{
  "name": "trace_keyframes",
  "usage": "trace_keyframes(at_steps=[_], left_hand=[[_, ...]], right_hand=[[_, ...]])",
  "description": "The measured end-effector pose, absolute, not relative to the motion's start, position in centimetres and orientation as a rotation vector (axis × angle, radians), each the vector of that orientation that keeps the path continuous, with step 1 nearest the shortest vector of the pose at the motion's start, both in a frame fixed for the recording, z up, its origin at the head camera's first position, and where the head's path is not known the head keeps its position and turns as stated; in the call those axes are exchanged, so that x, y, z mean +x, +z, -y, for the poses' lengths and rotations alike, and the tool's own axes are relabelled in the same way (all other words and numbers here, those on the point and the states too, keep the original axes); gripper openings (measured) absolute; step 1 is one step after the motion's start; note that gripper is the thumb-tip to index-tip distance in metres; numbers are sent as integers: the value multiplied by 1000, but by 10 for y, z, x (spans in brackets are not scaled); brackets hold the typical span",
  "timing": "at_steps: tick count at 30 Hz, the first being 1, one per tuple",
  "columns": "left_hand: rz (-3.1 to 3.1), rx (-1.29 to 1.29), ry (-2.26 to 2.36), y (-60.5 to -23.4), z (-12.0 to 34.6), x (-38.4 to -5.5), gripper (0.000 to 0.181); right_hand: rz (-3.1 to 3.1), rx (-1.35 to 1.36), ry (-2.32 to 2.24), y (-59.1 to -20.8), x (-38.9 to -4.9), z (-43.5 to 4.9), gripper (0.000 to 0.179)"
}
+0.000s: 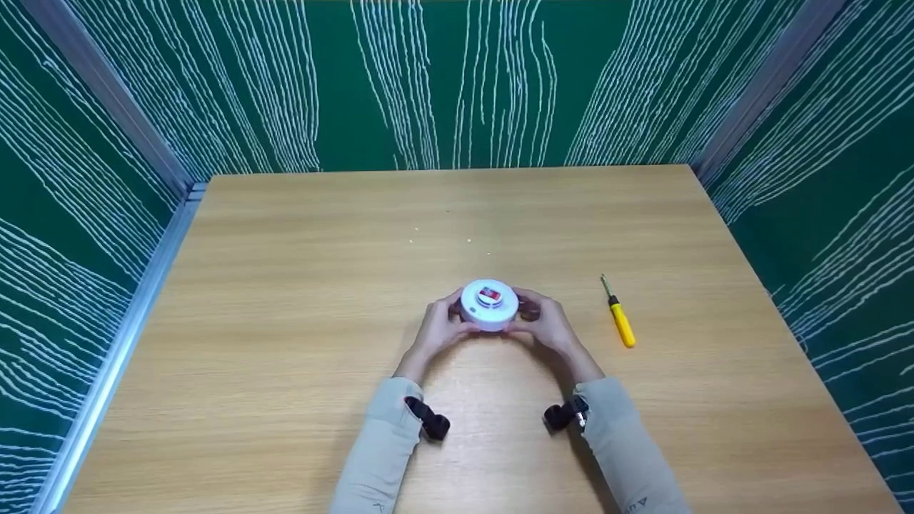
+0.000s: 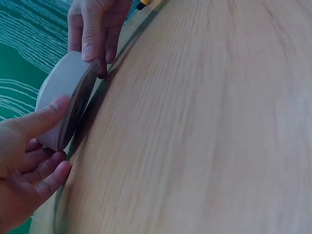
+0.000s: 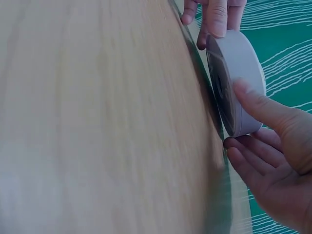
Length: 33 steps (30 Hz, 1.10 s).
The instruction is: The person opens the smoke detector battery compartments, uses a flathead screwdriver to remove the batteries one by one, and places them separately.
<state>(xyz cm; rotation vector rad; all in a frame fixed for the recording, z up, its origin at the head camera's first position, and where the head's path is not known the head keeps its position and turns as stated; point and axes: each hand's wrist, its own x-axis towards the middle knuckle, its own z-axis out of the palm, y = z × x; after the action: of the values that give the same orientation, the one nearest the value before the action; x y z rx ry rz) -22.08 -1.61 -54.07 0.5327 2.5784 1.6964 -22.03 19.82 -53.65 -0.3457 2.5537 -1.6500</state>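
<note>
A white, round smoke detector [image 1: 489, 318] with a red label on its raised centre is held between both hands near the middle of the table. My left hand [image 1: 437, 327] grips its left side, thumb at the near edge and fingers around the far side. On the opposite side, my right hand [image 1: 548, 323] holds the rim the same way. The left wrist view shows the smoke detector [image 2: 58, 80] with its dark underside just over the wood; whether it touches the table I cannot tell. Its labelled face is hidden in both wrist views.
Right of the hands lies a screwdriver [image 1: 621, 325] with a yellow handle, its tip pointing away. Several tiny pale specks dot the wooden table [image 1: 321, 285] beyond the smoke detector. Green walls [image 1: 443, 86] with white lines stand behind and at both sides.
</note>
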Motion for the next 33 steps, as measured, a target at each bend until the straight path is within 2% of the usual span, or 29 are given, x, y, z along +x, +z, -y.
trace_keyframes(at_steps=[14, 33], left_hand=[[-2512, 541, 1879, -543, 18, -217, 65], [-2531, 269, 2006, -535, 11, -210, 58]], right_hand=[[-2505, -304, -1818, -530, -212, -197, 57], [-2608, -265, -1786, -520, -206, -197, 42]])
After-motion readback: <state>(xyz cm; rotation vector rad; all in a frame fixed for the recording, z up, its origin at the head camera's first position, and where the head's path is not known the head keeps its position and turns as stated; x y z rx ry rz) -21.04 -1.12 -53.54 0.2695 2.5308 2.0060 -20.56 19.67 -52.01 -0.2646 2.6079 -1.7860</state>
